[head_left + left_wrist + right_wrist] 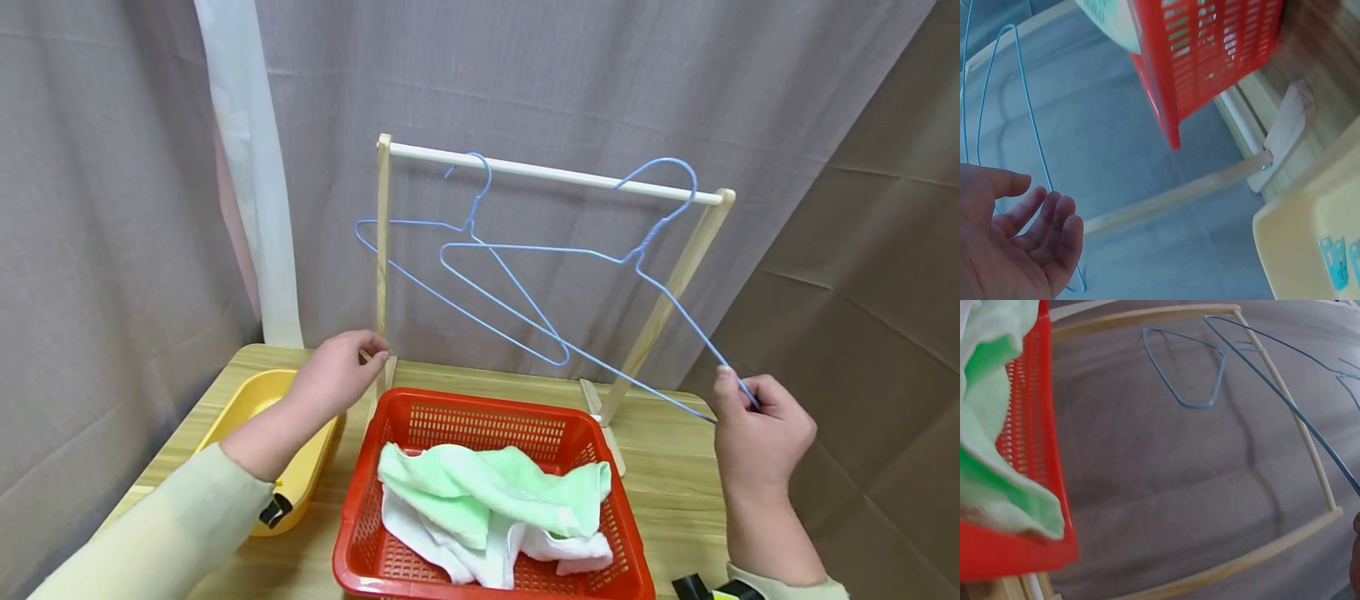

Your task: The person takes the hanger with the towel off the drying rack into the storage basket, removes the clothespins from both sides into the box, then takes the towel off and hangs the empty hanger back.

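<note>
My right hand (765, 433) grips the lower right corner of a blue wire hanger (540, 247), which it holds tilted. The hook of that hanger overlaps the rack's white rail (555, 173) in the head view; I cannot tell whether it touches. A second blue hanger (480, 312) hangs by its hook on the rail, further left. My left hand (341, 371) is raised near the rack's left post (383, 225), fingers loosely bent and holding nothing. In the right wrist view the held hanger (1310, 422) crosses in front of the rail, and little of the right hand shows.
A red basket (352, 517) stands in front of the rack, with green (495, 479) and white (420, 533) towels in it. At the left, a yellow tub (262, 383) holds blue clothespins (1335, 262). Grey curtains (525, 75) hang behind the wooden table (667, 492).
</note>
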`<action>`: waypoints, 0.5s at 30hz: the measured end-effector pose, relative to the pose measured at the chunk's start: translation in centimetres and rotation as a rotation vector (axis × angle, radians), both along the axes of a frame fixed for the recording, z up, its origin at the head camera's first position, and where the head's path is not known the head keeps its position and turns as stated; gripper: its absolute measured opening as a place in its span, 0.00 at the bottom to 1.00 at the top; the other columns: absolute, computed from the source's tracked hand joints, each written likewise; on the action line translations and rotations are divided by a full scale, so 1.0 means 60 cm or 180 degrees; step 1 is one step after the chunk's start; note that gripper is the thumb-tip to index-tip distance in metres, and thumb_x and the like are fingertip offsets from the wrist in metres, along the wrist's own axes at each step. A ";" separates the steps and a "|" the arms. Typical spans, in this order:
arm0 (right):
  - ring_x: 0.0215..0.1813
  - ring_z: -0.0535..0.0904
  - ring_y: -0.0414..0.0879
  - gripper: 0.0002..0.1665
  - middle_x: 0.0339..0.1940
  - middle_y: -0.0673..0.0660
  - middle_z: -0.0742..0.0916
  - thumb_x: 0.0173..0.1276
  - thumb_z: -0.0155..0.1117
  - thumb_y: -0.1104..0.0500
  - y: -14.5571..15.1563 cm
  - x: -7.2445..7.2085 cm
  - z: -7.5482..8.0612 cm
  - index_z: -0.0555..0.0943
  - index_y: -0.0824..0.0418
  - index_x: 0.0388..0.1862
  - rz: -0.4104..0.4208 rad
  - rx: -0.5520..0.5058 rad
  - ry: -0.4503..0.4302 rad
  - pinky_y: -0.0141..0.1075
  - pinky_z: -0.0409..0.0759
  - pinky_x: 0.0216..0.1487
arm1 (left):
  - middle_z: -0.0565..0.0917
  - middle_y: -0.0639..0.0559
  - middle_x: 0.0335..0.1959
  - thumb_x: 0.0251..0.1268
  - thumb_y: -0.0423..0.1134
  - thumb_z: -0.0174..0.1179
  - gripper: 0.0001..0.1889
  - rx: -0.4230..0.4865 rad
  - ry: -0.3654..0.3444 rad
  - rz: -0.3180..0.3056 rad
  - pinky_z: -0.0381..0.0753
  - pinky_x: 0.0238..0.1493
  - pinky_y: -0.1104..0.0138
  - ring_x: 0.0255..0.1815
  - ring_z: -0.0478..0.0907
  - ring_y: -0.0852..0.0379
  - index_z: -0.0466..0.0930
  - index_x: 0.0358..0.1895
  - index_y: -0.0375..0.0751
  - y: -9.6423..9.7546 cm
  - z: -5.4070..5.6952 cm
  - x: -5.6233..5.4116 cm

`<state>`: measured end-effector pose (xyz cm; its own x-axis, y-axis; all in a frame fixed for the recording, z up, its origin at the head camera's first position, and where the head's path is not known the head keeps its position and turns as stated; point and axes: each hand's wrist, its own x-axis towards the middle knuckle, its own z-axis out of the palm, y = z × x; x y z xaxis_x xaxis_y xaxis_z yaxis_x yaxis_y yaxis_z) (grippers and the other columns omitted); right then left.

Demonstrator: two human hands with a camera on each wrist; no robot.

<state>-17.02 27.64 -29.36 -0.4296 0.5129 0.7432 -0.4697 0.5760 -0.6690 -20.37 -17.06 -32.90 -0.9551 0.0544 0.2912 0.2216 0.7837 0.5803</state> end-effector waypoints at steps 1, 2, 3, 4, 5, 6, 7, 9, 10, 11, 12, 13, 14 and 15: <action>0.17 0.60 0.33 0.23 0.09 0.41 0.68 0.59 0.68 0.63 0.006 0.000 0.001 0.70 0.70 0.11 -0.0023 -0.0035 0.0019 0.27 0.57 0.22 | 0.84 0.47 0.44 0.73 0.43 0.57 0.11 0.0016 0.0003 0.0027 0.82 0.43 0.55 0.42 0.80 0.49 0.83 0.50 0.42 -0.002 0.001 -0.002; 0.17 0.60 0.33 0.23 0.09 0.41 0.67 0.60 0.67 0.63 0.011 0.001 0.002 0.70 0.70 0.11 -0.0045 -0.0074 0.0038 0.27 0.57 0.22 | 0.84 0.47 0.44 0.73 0.43 0.57 0.12 0.0033 0.0002 0.0050 0.82 0.44 0.54 0.42 0.80 0.49 0.83 0.50 0.42 -0.004 0.002 -0.004; 0.17 0.60 0.33 0.23 0.09 0.41 0.67 0.60 0.67 0.63 0.016 0.002 0.004 0.70 0.70 0.11 -0.0075 -0.0115 0.0054 0.26 0.57 0.22 | 0.84 0.47 0.44 0.73 0.43 0.56 0.12 0.0045 -0.0007 0.0069 0.83 0.44 0.54 0.42 0.80 0.49 0.82 0.51 0.42 -0.006 0.003 -0.006; 0.17 0.60 0.33 0.23 0.09 0.41 0.67 0.60 0.67 0.63 0.021 0.004 0.006 0.70 0.70 0.11 -0.0099 -0.0164 0.0074 0.26 0.57 0.22 | 0.84 0.46 0.44 0.73 0.43 0.56 0.12 0.0055 -0.0009 0.0080 0.83 0.44 0.54 0.42 0.80 0.48 0.82 0.51 0.41 -0.008 0.004 -0.008; 0.17 0.60 0.33 0.23 0.09 0.41 0.67 0.60 0.66 0.63 0.025 0.005 0.009 0.70 0.70 0.11 -0.0129 -0.0208 0.0091 0.26 0.57 0.22 | 0.84 0.46 0.45 0.74 0.43 0.55 0.13 0.0062 -0.0012 0.0088 0.83 0.45 0.54 0.42 0.80 0.48 0.82 0.52 0.41 -0.010 0.004 -0.010; 0.17 0.60 0.33 0.23 0.09 0.41 0.68 0.61 0.66 0.63 0.029 0.007 0.011 0.69 0.69 0.10 -0.0160 -0.0255 0.0099 0.26 0.57 0.22 | 0.84 0.46 0.45 0.74 0.43 0.55 0.13 0.0071 -0.0016 0.0102 0.83 0.45 0.54 0.43 0.80 0.48 0.82 0.52 0.41 -0.011 0.005 -0.011; 0.17 0.60 0.33 0.23 0.09 0.40 0.68 0.61 0.66 0.63 0.033 0.009 0.013 0.69 0.69 0.10 -0.0184 -0.0307 0.0111 0.26 0.57 0.23 | 0.84 0.46 0.45 0.74 0.43 0.55 0.13 0.0077 -0.0012 0.0109 0.82 0.45 0.54 0.43 0.80 0.48 0.81 0.52 0.41 -0.013 0.005 -0.012; 0.17 0.60 0.33 0.23 0.09 0.40 0.68 0.61 0.65 0.63 0.039 0.015 0.018 0.69 0.68 0.10 -0.0258 -0.0384 0.0129 0.25 0.57 0.22 | 0.84 0.45 0.46 0.74 0.43 0.54 0.13 0.0096 0.0003 0.0116 0.82 0.45 0.53 0.43 0.80 0.48 0.81 0.53 0.41 -0.016 0.006 -0.015; 0.17 0.59 0.33 0.23 0.09 0.40 0.67 0.61 0.65 0.63 0.041 0.017 0.020 0.69 0.68 0.09 -0.0297 -0.0409 0.0139 0.25 0.56 0.22 | 0.83 0.45 0.46 0.75 0.43 0.54 0.14 0.0102 0.0010 0.0123 0.82 0.45 0.53 0.44 0.80 0.48 0.81 0.53 0.41 -0.017 0.006 -0.016; 0.17 0.59 0.33 0.23 0.09 0.40 0.67 0.60 0.65 0.63 0.043 0.020 0.021 0.69 0.68 0.09 -0.0333 -0.0432 0.0143 0.25 0.56 0.22 | 0.83 0.45 0.46 0.75 0.43 0.54 0.14 0.0105 0.0011 0.0132 0.81 0.45 0.53 0.44 0.80 0.48 0.81 0.53 0.41 -0.018 0.007 -0.016; 0.17 0.59 0.33 0.24 0.09 0.39 0.67 0.61 0.65 0.63 0.045 0.022 0.022 0.68 0.67 0.09 -0.0363 -0.0442 0.0144 0.25 0.56 0.22 | 0.83 0.45 0.46 0.75 0.44 0.54 0.14 0.0107 0.0017 0.0137 0.81 0.45 0.53 0.44 0.80 0.48 0.80 0.54 0.41 -0.020 0.007 -0.017; 0.17 0.59 0.33 0.24 0.09 0.39 0.67 0.61 0.65 0.63 0.047 0.024 0.022 0.68 0.67 0.09 -0.0381 -0.0454 0.0135 0.25 0.56 0.22 | 0.83 0.46 0.46 0.75 0.44 0.53 0.14 0.0107 0.0026 0.0146 0.81 0.45 0.53 0.44 0.80 0.48 0.80 0.54 0.41 -0.022 0.007 -0.018; 0.17 0.59 0.33 0.24 0.09 0.39 0.67 0.61 0.65 0.63 0.048 0.024 0.021 0.69 0.68 0.09 -0.0395 -0.0459 0.0110 0.25 0.56 0.22 | 0.83 0.46 0.46 0.75 0.44 0.53 0.14 0.0110 0.0028 0.0160 0.81 0.45 0.53 0.44 0.80 0.48 0.80 0.54 0.41 -0.023 0.007 -0.018; 0.17 0.59 0.33 0.24 0.09 0.39 0.67 0.61 0.65 0.63 0.050 0.025 0.019 0.69 0.68 0.10 -0.0395 -0.0460 0.0077 0.25 0.57 0.22 | 0.83 0.46 0.46 0.75 0.44 0.53 0.14 0.0107 0.0028 0.0176 0.81 0.45 0.53 0.44 0.80 0.48 0.80 0.54 0.41 -0.025 0.006 -0.019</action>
